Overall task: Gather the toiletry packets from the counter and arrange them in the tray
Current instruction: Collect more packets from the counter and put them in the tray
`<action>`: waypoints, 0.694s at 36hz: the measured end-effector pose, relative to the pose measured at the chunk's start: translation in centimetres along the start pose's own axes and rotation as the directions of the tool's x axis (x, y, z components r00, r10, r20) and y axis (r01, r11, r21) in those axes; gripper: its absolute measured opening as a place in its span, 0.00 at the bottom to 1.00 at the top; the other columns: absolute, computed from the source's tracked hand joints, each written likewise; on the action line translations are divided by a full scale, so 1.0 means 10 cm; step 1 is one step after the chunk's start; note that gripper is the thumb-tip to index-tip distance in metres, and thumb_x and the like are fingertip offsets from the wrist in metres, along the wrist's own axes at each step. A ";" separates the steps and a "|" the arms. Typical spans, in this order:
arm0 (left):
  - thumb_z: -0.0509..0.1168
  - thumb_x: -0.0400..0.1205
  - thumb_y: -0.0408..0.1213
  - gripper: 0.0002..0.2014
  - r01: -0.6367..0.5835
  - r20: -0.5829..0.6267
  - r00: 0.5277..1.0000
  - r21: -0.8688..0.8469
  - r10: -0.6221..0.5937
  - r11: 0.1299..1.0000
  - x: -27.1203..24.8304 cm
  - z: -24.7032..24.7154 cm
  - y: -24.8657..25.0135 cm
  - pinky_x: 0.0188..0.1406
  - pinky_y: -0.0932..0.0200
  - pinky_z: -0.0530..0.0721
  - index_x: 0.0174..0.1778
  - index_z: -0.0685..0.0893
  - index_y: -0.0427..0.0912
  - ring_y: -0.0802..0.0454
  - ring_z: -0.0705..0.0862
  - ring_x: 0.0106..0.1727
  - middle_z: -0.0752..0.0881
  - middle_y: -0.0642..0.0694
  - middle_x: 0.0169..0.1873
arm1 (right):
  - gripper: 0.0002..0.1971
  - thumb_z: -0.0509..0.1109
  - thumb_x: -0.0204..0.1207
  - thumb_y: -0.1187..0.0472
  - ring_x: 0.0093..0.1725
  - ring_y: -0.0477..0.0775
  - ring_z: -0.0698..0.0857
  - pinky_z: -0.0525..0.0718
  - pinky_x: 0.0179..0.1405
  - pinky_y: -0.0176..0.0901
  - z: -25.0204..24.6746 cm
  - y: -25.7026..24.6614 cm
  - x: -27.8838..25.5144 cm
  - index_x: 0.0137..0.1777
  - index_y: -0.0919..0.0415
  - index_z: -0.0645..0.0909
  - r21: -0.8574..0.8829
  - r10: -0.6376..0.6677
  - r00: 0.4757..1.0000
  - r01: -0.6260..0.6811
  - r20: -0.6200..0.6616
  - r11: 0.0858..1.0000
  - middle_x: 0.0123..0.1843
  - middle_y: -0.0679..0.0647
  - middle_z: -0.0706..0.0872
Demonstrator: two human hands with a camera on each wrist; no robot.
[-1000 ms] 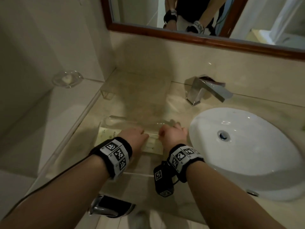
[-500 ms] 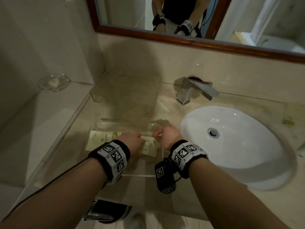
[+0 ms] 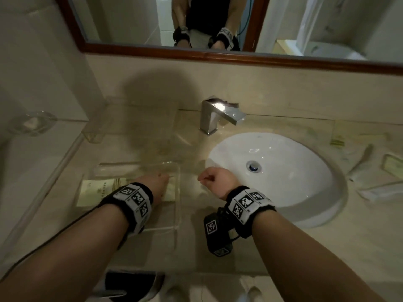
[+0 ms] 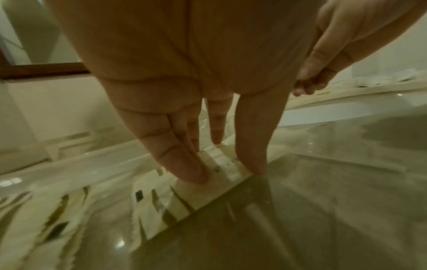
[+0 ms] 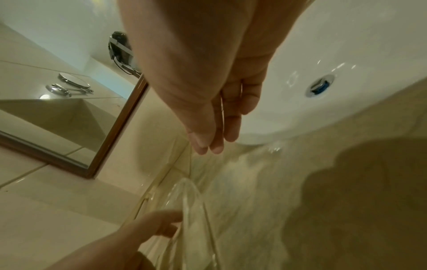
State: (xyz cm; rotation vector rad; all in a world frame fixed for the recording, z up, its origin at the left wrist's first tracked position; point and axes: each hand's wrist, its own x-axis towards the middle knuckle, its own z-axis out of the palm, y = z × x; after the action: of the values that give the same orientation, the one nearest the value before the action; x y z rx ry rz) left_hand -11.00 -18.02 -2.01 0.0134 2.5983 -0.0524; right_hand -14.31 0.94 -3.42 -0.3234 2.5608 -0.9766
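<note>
A clear acrylic tray (image 3: pixel 177 214) stands on the counter left of the basin. A pale yellow-green packet (image 3: pixel 98 189) lies flat inside it. My left hand (image 3: pixel 157 182) reaches into the tray, and its straight fingers (image 4: pixel 191 171) press down on the packet (image 4: pixel 161 201). My right hand (image 3: pixel 214 182) hangs outside the tray's right wall, above the bare counter beside the basin. It is relaxed and holds nothing (image 5: pixel 215 142). More packets (image 3: pixel 392 165) and white tubes (image 3: pixel 359 162) lie on the counter to the right of the basin.
The white basin (image 3: pixel 305 203) fills the counter's middle right, with a chrome faucet (image 3: pixel 214 118) behind it. A second clear stand (image 3: pixel 130 123) sits at the back left. A glass soap dish (image 3: pixel 32 123) is on the left ledge. A wood-framed mirror (image 3: pixel 196 53) runs above.
My right hand has left the packet and moved right, out of the tray. My left hand stays on the packet. The view has swung right, showing packets beyond the basin.
</note>
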 end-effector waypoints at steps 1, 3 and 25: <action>0.60 0.80 0.38 0.24 0.014 0.001 1.000 -0.001 -0.014 1.000 0.01 -0.01 0.02 0.65 0.51 0.78 0.74 0.67 0.46 0.42 0.78 0.68 0.74 0.42 0.71 | 0.10 0.66 0.79 0.63 0.59 0.54 0.86 0.79 0.60 0.37 -0.05 0.06 -0.01 0.55 0.59 0.86 0.015 0.010 1.000 -0.010 -0.005 1.000 0.58 0.55 0.89; 0.61 0.80 0.39 0.25 0.041 0.006 0.999 -0.009 -0.041 0.999 0.02 -0.01 0.06 0.65 0.52 0.77 0.74 0.67 0.47 0.42 0.78 0.69 0.73 0.42 0.72 | 0.10 0.67 0.79 0.63 0.59 0.54 0.85 0.77 0.59 0.34 -0.14 0.14 -0.04 0.56 0.60 0.86 0.039 0.022 1.000 -0.022 -0.012 0.999 0.59 0.55 0.88; 0.61 0.82 0.51 0.33 -0.151 -0.151 0.978 -0.044 0.142 0.988 0.07 -0.87 1.81 0.76 0.51 0.68 0.81 0.57 0.48 0.45 0.67 0.78 0.61 0.45 0.80 | 0.12 0.66 0.79 0.63 0.63 0.58 0.83 0.75 0.58 0.36 -1.11 1.10 -0.47 0.60 0.65 0.84 0.126 0.129 0.988 -0.118 -0.087 0.985 0.61 0.60 0.87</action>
State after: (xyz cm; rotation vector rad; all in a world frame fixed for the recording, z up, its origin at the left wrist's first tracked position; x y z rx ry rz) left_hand -15.75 0.39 4.41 0.1957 2.7373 0.0768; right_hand -15.67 17.12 -1.99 -0.0849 2.5566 -1.1186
